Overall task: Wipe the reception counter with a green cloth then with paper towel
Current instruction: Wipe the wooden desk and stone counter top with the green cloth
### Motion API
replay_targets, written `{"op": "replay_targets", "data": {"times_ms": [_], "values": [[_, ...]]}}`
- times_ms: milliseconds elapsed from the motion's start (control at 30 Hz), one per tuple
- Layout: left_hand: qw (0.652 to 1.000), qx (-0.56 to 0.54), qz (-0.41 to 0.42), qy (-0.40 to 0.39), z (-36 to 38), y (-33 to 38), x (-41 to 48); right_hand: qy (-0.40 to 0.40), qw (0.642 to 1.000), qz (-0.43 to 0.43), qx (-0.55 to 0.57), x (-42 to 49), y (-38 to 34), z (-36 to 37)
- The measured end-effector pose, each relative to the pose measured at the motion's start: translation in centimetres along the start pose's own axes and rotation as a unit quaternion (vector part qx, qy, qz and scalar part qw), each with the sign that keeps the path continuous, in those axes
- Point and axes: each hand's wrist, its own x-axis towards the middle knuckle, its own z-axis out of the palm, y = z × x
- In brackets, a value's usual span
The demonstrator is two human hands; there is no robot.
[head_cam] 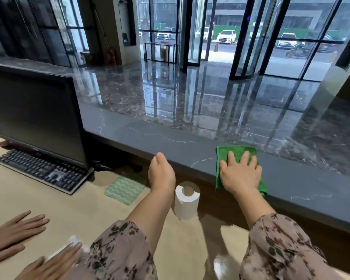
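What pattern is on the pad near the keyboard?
The pad has pale green and white wavy stripes; the head view shows it.

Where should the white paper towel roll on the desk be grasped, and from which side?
Probably wrap around the curved side wall of the white paper towel roll, coming from its left with the left hand. It stands upright, hollow core up, and the grey stone counter edge rises behind it, while the right hand presses the green cloth.

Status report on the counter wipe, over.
Right hand flat on green cloth, on counter. Left hand free by counter edge. Paper towel roll upright on desk. Nothing blocking the counter.
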Motion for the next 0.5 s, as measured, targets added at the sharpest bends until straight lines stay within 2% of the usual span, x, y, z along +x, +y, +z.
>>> {"op": "replay_targets", "data": {"times_ms": [67, 133, 267, 333, 400, 467, 500], "values": [[1.0, -0.019, -0.006, -0.004, -1.1, -0.1, 0.7, 0.021, 1.0, -0.008, -0.004, -1.4, -1.7, 0.5], [0.998, -0.051, -0.043, 0.006, -2.5, 0.1, 1.3, 0.051, 0.997, -0.053, -0.011, -2.6, -3.5, 1.2], [0.994, -0.05, -0.1, 0.021, -6.5, -4.3, 8.4, 0.105, 0.961, -0.245, -0.074, -3.1, -6.2, 3.2], [0.996, -0.046, -0.078, 0.023, -7.2, -4.7, 9.3, 0.124, 0.93, -0.329, -0.105, -2.1, -7.5, 3.5], [0.998, -0.036, -0.047, 0.013, -6.9, -2.3, 6.6, 0.131, 0.899, -0.397, -0.129, -0.8, -9.1, 3.1], [0.999, -0.027, -0.021, 0.004, -7.0, -2.1, 6.2, 0.12, 0.873, -0.445, -0.158, 0.2, -11.5, 2.9], [1.0, 0.012, -0.001, 0.008, -6.9, -2.1, 6.8, 0.108, 0.863, -0.461, -0.175, 0.4, -12.8, 2.8]]}}
